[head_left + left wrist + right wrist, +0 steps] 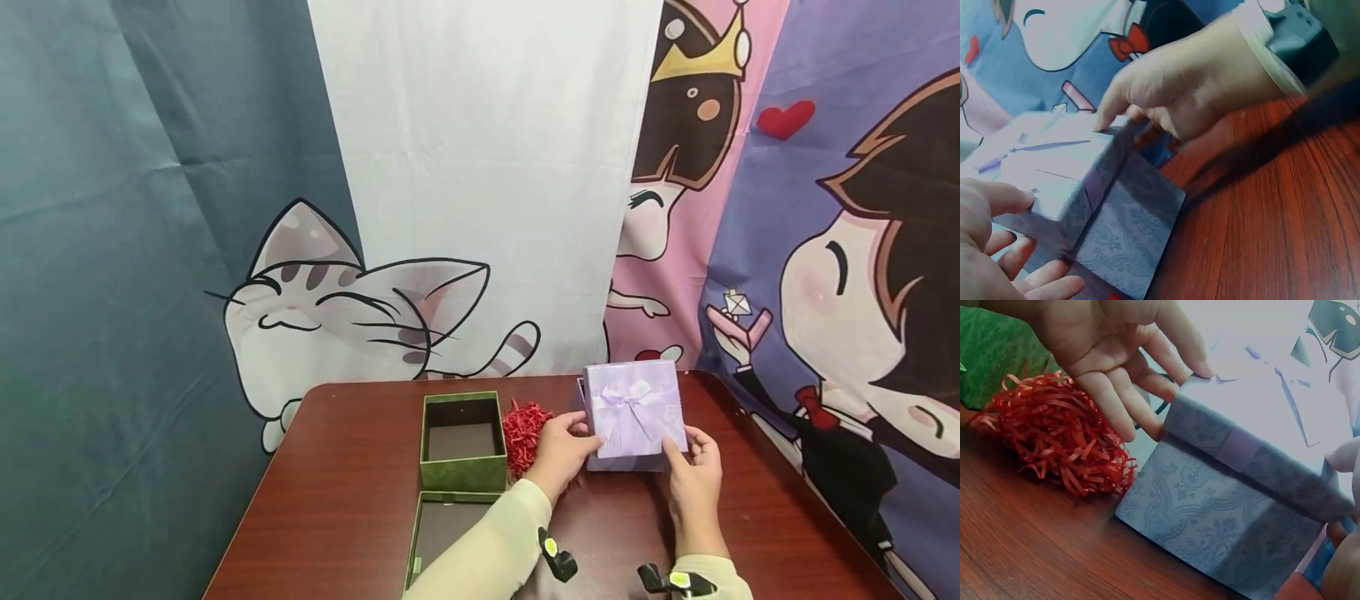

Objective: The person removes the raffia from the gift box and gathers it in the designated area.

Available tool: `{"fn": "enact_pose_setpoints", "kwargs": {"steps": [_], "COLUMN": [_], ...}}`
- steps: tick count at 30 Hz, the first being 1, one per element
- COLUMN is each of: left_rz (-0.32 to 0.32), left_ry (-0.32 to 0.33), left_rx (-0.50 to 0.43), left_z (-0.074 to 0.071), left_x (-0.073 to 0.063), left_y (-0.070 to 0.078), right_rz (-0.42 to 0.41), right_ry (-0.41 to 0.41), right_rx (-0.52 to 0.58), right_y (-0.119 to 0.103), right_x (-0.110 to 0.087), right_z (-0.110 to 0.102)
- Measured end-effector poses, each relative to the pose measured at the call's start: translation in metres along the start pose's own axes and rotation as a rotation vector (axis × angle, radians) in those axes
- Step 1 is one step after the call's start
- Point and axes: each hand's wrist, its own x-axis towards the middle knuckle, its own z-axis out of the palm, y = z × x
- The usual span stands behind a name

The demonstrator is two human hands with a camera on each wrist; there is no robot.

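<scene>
A lavender gift box lid (645, 417) with a ribbon bow sits over the matching patterned box (1132, 231), tilted up a little, with one corner of the box showing behind it in the head view. My left hand (561, 454) pinches the lid's left near corner, thumb on top and fingers below. At the opposite near corner, my right hand (693, 483) grips the lid with its thumb on the top face. The right wrist view shows the lid's side wall overlapping the upper part of the box's front.
Red shredded paper (1060, 434) lies heaped left of the lavender box. Beside it stands a green box (463, 471) with its top uncovered. A shallow green lid (415, 542) lies nearer, partly hidden by my left sleeve. Printed curtains (480, 167) hang behind the brown table (322, 500).
</scene>
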Motion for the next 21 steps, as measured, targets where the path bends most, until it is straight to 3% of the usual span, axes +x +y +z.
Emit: {"fn": "enact_pose_setpoints", "kwargs": {"steps": [6, 11, 14, 16, 18, 21], "left_rz": [0.08, 0.166, 0.264, 0.349, 0.42, 0.476], "left_ry": [-0.037, -0.104, -0.163, -0.217, -0.273, -0.361], "left_rx": [-0.001, 0.093, 0.223, 0.343, 0.462, 0.591], "left_z": [-0.003, -0.013, -0.017, -0.018, -0.018, -0.017], "left_x": [-0.005, -0.015, -0.019, -0.021, -0.022, -0.022], "left_y": [0.001, 0.005, 0.003, 0.002, 0.0, -0.004], "right_rz": [-0.096, -0.118, -0.155, -0.194, -0.288, -0.393], "right_ry": [-0.068, -0.156, -0.296, -0.418, -0.564, -0.725], "right_rx": [-0.012, -0.175, -0.362, -0.398, -0.384, -0.306], "right_y": [-0.007, -0.015, -0.026, -0.029, -0.029, -0.019], "right_x": [-0.003, -0.001, 0.0, 0.002, 0.006, 0.013], "right_z": [-0.009, -0.031, -0.047, -0.058, -0.067, -0.079]}}
